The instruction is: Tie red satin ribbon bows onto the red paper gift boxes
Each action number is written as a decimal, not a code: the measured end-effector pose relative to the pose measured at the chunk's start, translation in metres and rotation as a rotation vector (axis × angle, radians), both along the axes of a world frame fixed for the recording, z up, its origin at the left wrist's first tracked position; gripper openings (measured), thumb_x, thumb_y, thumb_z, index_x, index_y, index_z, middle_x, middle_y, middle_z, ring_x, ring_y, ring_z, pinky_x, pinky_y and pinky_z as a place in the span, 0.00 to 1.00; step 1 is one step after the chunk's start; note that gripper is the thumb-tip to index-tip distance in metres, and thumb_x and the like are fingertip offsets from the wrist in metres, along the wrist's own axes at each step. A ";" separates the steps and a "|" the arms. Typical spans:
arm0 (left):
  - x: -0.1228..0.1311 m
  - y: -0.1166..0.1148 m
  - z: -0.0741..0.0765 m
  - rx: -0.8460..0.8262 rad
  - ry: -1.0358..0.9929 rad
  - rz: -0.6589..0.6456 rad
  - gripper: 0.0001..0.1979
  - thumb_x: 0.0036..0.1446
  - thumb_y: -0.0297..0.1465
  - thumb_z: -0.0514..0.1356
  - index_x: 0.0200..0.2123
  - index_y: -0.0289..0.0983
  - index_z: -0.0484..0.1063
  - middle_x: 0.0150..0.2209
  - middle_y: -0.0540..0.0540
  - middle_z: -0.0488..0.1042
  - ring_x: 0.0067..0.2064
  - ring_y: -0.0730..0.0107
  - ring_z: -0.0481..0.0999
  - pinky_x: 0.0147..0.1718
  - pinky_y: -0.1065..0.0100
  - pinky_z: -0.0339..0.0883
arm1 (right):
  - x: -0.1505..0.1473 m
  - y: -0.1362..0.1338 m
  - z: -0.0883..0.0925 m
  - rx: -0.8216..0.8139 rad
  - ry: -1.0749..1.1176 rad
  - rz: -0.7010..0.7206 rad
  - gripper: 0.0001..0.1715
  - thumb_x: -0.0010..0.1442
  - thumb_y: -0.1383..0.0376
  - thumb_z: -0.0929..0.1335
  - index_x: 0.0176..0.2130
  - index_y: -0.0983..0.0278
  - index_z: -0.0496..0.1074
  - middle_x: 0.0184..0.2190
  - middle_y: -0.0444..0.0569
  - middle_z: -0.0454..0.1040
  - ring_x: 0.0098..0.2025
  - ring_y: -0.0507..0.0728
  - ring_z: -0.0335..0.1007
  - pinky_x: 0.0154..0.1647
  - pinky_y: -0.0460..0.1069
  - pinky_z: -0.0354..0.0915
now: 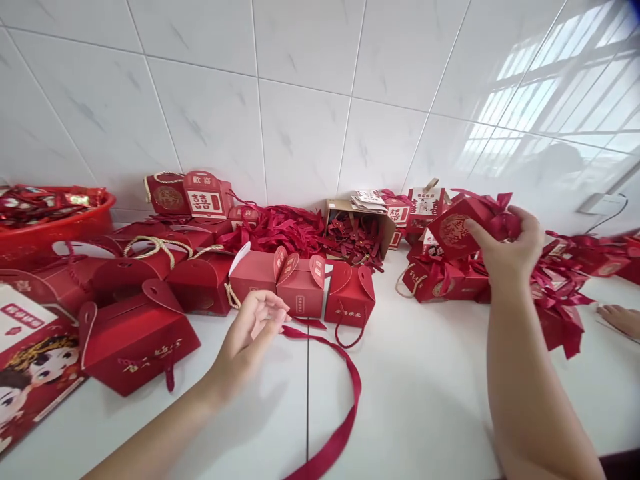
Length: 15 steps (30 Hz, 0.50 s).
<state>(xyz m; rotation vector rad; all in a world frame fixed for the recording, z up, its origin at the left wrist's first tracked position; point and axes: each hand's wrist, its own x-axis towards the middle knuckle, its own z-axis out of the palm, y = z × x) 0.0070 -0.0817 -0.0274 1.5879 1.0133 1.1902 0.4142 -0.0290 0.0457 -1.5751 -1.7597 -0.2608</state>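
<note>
My right hand (515,250) is raised at the right, its fingers closed around a red gift box (455,233) with a gold round emblem and a ribbon bow on top. The box is tilted above other boxes with bows. My left hand (255,333) is at centre left, thumb and fingertips drawn together at the end of a long dark red ribbon (353,393). The ribbon curves over the white surface toward the front edge. Just behind this hand stand a pink-red box (303,287) and a red box (350,297) with a cord handle.
At the left stand several red boxes (140,340), a printed bag (40,373) and a red basin (95,220) of wrapped sweets. A ribbon heap (285,230) and a carton (387,237) of small red pieces lie by the tiled wall (310,133). Someone's foot (620,320) shows far right.
</note>
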 end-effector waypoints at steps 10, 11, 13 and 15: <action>0.003 0.003 -0.001 -0.004 0.086 0.017 0.10 0.61 0.40 0.54 0.40 0.41 0.60 0.40 0.47 0.66 0.44 0.66 0.68 0.44 0.63 0.62 | 0.004 0.036 -0.036 -0.057 0.258 -0.545 0.38 0.45 0.45 0.71 0.51 0.61 0.69 0.58 0.61 0.57 0.60 0.77 0.47 0.54 0.71 0.47; 0.003 0.003 -0.002 0.001 0.089 0.014 0.10 0.61 0.39 0.54 0.41 0.40 0.60 0.40 0.47 0.66 0.45 0.66 0.67 0.44 0.63 0.62 | 0.001 0.035 -0.035 -0.046 0.264 -0.544 0.40 0.45 0.45 0.71 0.52 0.61 0.67 0.61 0.63 0.53 0.61 0.78 0.43 0.55 0.72 0.44; 0.003 0.003 -0.003 0.005 0.093 0.008 0.09 0.61 0.39 0.53 0.41 0.41 0.59 0.40 0.47 0.65 0.45 0.66 0.67 0.45 0.62 0.61 | -0.010 0.032 -0.032 0.065 0.276 -0.543 0.43 0.45 0.45 0.71 0.55 0.62 0.65 0.64 0.64 0.45 0.64 0.79 0.37 0.56 0.73 0.39; 0.003 0.003 -0.004 0.006 0.101 0.009 0.09 0.61 0.38 0.53 0.41 0.41 0.59 0.40 0.48 0.65 0.44 0.66 0.67 0.45 0.62 0.61 | -0.028 0.031 -0.028 0.274 0.273 -0.491 0.37 0.48 0.48 0.71 0.53 0.63 0.67 0.65 0.63 0.44 0.65 0.76 0.36 0.58 0.71 0.39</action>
